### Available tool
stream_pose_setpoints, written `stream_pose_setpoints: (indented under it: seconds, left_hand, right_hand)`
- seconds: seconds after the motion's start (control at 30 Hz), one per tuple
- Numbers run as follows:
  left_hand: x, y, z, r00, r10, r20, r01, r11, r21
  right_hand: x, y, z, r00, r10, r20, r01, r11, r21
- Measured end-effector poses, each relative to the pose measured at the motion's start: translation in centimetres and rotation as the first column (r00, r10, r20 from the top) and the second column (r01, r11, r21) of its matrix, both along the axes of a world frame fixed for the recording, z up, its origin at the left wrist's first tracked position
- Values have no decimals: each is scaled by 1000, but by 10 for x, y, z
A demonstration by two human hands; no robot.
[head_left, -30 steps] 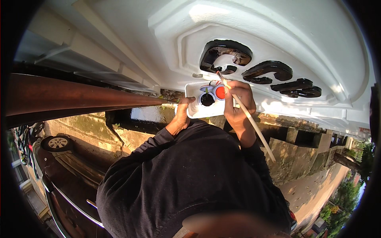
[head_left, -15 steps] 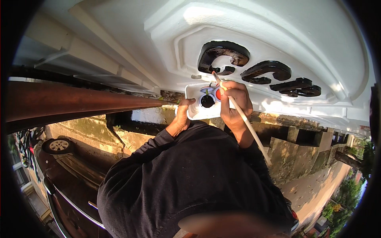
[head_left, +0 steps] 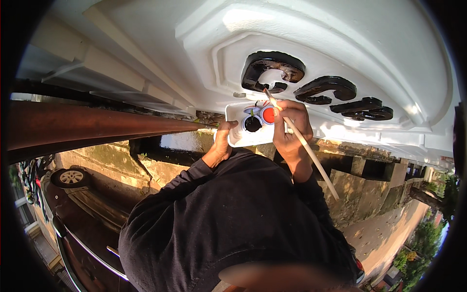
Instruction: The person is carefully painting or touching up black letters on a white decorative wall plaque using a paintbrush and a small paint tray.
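Note:
My right hand [head_left: 293, 127] pinches a long pale paintbrush [head_left: 311, 155] near its bristle end. The brush tip meets the lower edge of a raised black letter-like shape [head_left: 253, 73] on the white wall, whose surface is glossy with some brownish patches. My left hand [head_left: 223, 141] grips the side of a white tray [head_left: 235, 111], thumb over the rim. Inside the tray stand a small pot of black paint [head_left: 252, 123] and a pot of red-orange paint [head_left: 269, 116]. Some of my right fingers are hidden behind the hand.
More raised black shapes [head_left: 327, 89] run to the right along the white moulded wall [head_left: 379, 53]. A reddish-brown beam [head_left: 97, 124] extends in from the left. Behind me are a dark car [head_left: 92, 204] and stone slabs [head_left: 350, 192].
My right hand and the brush have shifted slightly right, with the tip moving a little along the black shape's lower edge. More of the red-orange pot now shows. The left hand stays on the tray.

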State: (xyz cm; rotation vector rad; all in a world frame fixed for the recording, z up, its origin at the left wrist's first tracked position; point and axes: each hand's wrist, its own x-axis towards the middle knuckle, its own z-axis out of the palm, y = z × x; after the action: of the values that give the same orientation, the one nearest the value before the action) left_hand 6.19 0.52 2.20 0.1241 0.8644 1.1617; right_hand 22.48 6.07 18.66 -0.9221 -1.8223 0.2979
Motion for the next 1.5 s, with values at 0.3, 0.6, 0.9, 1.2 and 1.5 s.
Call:
stream_pose_setpoints:
  seconds: [0.3, 0.6, 0.9, 1.2, 1.5]
  left_hand:
    - [3, 3, 0, 1000, -14, 11, 14, 1000, -27]
    - [5, 5, -6, 999, -37, 16, 38, 998, -45]
    - [7, 4, -8, 999, -37, 20, 37, 999, -24]
    - [6, 5, -1, 998, -52, 20, 53, 998, -38]
    - [9, 4, -11, 999, -36, 38, 38, 998, -42]
  right_hand:
    - [3, 0, 3, 999, 26, 35, -27, 999, 39]
    - [8, -8, -1, 992, -21, 127, 17, 999, 33]
    - [-1, -6, 1, 999, 17, 30, -17, 1000, 8]
    - [3, -7, -2, 995, -3, 103, -1, 999, 39]
    - [1, -6, 9, 935, -13, 355, -12, 998, 66]
